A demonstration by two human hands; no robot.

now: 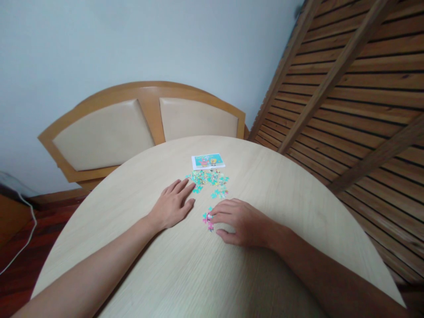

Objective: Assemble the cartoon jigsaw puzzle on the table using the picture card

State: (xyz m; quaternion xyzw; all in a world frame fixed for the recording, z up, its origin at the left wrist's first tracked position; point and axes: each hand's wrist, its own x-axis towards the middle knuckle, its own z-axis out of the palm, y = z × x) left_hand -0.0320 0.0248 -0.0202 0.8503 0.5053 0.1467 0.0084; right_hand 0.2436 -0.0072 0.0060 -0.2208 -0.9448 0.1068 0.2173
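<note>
My left hand [174, 204] lies flat on the table with its fingers spread, and its fingertips reach the near left edge of a pile of loose jigsaw pieces [202, 177]. Nearer to me is a small cluster of joined jigsaw pieces [209, 221], pink and turquoise with part of a cartoon face. My right hand [243, 223] is at the right side of this cluster. Its fingers are loosely bent, their tips touching or just over the cluster's right edge, and the thumb stands apart. I see nothing gripped in it.
A reference picture card [208, 161] with cartoon figures lies behind the pile. Several loose pieces [219, 192] are between pile and cluster. The round wooden table [285, 185] has a padded headboard [149, 88] behind it and a slatted wooden panel [331, 101] at right.
</note>
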